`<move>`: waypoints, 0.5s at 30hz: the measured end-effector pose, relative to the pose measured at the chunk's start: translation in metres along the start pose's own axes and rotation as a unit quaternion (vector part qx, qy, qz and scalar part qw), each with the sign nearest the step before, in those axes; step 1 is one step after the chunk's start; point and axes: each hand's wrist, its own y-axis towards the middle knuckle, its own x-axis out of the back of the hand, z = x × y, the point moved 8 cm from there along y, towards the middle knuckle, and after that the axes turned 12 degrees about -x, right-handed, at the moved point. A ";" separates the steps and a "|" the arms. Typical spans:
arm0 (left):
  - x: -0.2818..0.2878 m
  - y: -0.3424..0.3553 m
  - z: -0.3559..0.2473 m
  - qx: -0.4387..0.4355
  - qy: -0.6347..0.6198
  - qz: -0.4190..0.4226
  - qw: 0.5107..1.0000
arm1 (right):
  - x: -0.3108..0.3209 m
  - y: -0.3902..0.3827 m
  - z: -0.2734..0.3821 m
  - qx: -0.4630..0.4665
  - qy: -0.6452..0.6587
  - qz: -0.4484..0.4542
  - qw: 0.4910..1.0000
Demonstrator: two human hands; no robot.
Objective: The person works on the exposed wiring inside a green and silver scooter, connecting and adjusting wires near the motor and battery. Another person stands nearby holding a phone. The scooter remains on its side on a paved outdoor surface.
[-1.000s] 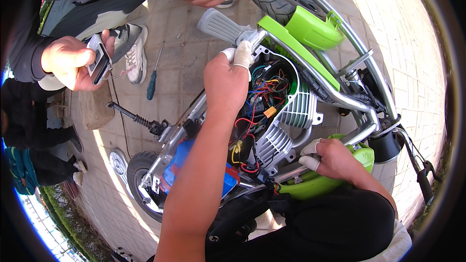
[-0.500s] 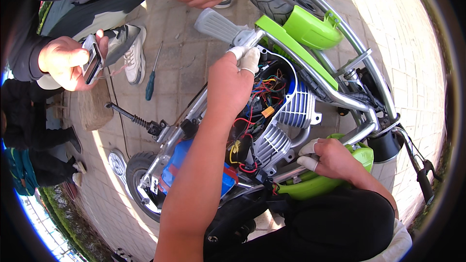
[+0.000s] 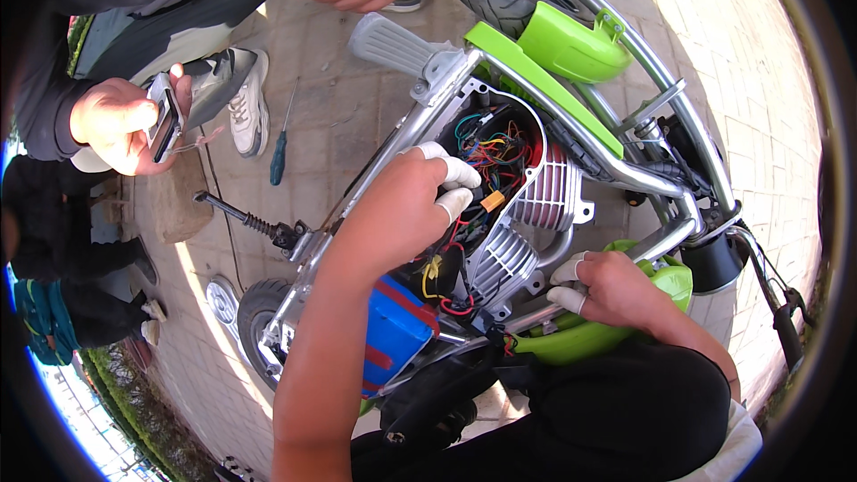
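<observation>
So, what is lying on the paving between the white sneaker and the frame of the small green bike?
A screwdriver with a blue-green handle lies there on the pavers, between the sneaker and the silver frame; the head view shows it.

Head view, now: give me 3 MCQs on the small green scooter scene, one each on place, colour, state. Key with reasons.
1. Where is the left hand?
A. in the open bay of coloured wires
B. on the front tyre
C. on the paving

2. What colour is the box-shaped battery pack low in the silver-framed scooter?
A. yellow
B. blue with red stripes
C. white

3. How does the right hand stand?
A. raised in the air
B. holding a screwdriver
C. resting on the bright green plastic panel

Key: 1 A, its white-taped fingertips sit among the wires. 2 B, blue casing with red bands shows beside the forearm. 3 C, the palm lies on the green panel, holding no tool.
</observation>
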 end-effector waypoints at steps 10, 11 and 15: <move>0.021 -0.020 0.042 0.111 -0.090 -0.221 0.965 | -0.002 0.001 0.000 -0.003 -0.023 0.002 1.000; 0.019 -0.020 0.042 0.118 -0.106 -0.223 0.962 | -0.003 0.001 -0.001 -0.004 -0.028 0.001 1.000; 0.013 -0.020 0.040 0.144 -0.130 -0.208 0.959 | -0.003 0.001 -0.001 -0.008 -0.024 0.001 1.000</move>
